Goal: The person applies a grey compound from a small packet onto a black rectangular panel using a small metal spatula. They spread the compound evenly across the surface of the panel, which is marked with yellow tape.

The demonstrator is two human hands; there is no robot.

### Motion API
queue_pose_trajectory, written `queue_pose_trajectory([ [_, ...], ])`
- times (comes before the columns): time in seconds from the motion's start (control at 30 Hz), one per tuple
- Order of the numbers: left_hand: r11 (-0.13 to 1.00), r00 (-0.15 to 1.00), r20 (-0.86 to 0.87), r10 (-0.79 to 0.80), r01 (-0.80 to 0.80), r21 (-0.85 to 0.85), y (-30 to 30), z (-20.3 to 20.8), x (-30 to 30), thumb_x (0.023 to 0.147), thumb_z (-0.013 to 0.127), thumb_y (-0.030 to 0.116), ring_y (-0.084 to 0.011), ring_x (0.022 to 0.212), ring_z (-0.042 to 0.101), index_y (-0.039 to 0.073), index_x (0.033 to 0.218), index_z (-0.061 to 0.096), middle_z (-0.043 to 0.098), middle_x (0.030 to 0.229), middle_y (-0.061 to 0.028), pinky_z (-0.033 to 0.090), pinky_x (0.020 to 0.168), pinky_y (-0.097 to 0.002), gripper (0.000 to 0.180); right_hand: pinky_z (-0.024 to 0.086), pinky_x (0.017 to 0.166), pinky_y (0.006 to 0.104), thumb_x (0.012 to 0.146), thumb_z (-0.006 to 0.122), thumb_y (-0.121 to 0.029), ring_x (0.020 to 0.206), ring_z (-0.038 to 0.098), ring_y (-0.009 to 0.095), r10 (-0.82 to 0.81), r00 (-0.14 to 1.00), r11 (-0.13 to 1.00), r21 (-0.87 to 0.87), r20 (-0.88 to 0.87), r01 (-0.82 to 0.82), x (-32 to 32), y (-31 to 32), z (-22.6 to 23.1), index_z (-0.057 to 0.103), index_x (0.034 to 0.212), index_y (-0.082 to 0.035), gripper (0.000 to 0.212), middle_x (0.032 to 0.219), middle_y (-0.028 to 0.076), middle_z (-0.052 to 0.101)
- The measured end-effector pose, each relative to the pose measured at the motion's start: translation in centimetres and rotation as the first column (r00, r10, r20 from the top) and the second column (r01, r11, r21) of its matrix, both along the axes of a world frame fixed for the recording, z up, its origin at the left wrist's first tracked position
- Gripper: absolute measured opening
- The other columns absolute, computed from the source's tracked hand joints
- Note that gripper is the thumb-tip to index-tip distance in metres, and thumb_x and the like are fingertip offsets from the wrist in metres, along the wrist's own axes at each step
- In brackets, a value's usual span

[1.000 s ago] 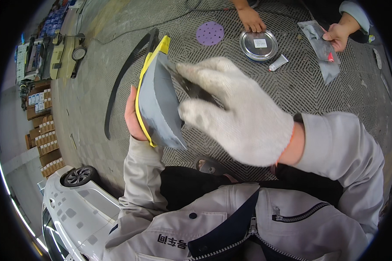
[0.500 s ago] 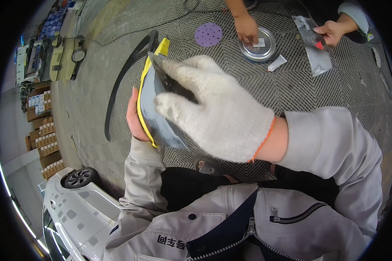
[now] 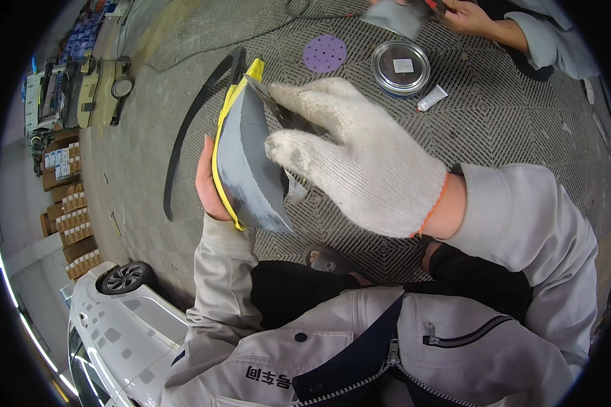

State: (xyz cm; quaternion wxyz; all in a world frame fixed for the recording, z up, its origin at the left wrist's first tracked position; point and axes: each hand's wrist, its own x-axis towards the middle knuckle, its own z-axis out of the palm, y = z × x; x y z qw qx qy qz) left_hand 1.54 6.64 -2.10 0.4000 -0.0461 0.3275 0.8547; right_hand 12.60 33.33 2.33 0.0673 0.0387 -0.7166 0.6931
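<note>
My bare left hand (image 3: 210, 183) holds up a curved grey panel piece (image 3: 248, 159), its fingers partly hidden behind it. Yellow masking tape (image 3: 256, 70) runs along the panel's left edge, and smeared grey patches cover its face. My right hand (image 3: 366, 159), in a white knit glove with an orange cuff, pinches a thin dark scraper blade (image 3: 293, 121) between thumb and fingers. That blade is beside the panel's upper right edge; whether it touches cannot be seen. Under the glove shows a small pale piece (image 3: 295, 188), too hidden to name.
On the grooved floor tiles lie a round metal can (image 3: 400, 68), a white tube (image 3: 432, 98), a purple perforated sanding disc (image 3: 324, 53) and a long black strip (image 3: 172, 152). At upper right another person's hand (image 3: 470, 18) holds a flat grey plate (image 3: 395, 19). A white car (image 3: 125, 325) stands lower left.
My right hand with the blade has moved right, uncovering more of the panel. The other person's hand has left the can, and their plate has swung up and left over the floor beyond it.
</note>
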Motion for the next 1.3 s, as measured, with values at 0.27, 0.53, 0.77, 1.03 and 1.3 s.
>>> queue_pose_trajectory([
  [0.27, 0.997, 0.998, 0.054, -0.012, 0.008, 0.081, 0.2, 0.0, 0.0, 0.12, 0.038, 0.055, -0.0429, 0.134, 0.072, 0.001, 0.167, 0.048, 0.066, 0.155, -0.0258, 0.061, 0.114, -0.0584, 0.072, 0.063, 0.096, 0.042, 0.107, 0.07, -0.031, 0.107, 0.073, 0.035, -0.058, 0.998, 0.987, -0.149, 0.026, 0.062, -1.1, -1.6, -0.5, 0.069, 0.14, 0.014, 0.056, 0.128, 0.03, 0.067],
  [0.53, 0.994, 0.994, 0.106, -0.007, -0.005, 0.114, 0.4, -0.2, 0.1, 0.12, 0.037, 0.056, -0.0456, 0.136, 0.07, 0.003, 0.166, 0.05, 0.066, 0.154, -0.0264, 0.058, 0.117, -0.0625, 0.072, 0.065, 0.095, 0.0457, 0.106, 0.064, -0.026, 0.103, 0.077, 0.043, -0.062, 0.998, 0.994, 0.087, 0.0, 0.062, 0.5, -2.5, 0.6, 0.062, 0.148, 0.016, 0.059, 0.134, 0.038, 0.062],
  [0.77, 0.998, 0.998, 0.022, -0.055, 0.054, 0.035, -0.3, 0.0, -0.2, 0.122, 0.038, 0.051, -0.0446, 0.134, 0.071, -0.001, 0.155, 0.06, 0.069, 0.149, -0.0285, 0.055, 0.12, -0.0587, 0.065, 0.064, 0.101, 0.0443, 0.104, 0.068, -0.026, 0.115, 0.075, 0.042, 0.055, 0.998, 0.994, 0.098, -0.014, -0.053, 2.8, -0.4, 1.2, 0.058, 0.154, 0.016, 0.066, 0.14, 0.037, 0.061],
  [1.03, 0.991, 0.999, -0.01, 0.049, -0.05, -0.125, -0.4, 0.0, -0.2, 0.119, 0.047, 0.052, -0.0338, 0.128, 0.075, 0.006, 0.154, 0.065, 0.076, 0.143, -0.0158, 0.059, 0.112, -0.0547, 0.06, 0.057, 0.108, 0.0347, 0.113, 0.067, -0.036, 0.125, 0.067, 0.028, 0.041, 0.998, 0.996, 0.086, -0.049, -0.037, 0.3, 1.0, -0.6, 0.053, 0.161, 0.013, 0.07, 0.144, 0.023, 0.059],
  [1.3, 0.999, 0.999, 0.047, 0.025, -0.026, 0.018, 0.5, -0.1, 0.2, 0.12, 0.039, 0.055, -0.043, 0.132, 0.073, 0.002, 0.165, 0.051, 0.067, 0.154, -0.0247, 0.06, 0.115, -0.0589, 0.07, 0.062, 0.095, 0.0446, 0.108, 0.069, -0.031, 0.106, 0.072, 0.037, -0.055, 0.997, 0.998, -0.011, -0.054, 0.055, -0.9, -0.9, -0.5, 0.069, 0.142, 0.013, 0.056, 0.124, 0.029, 0.067],
])
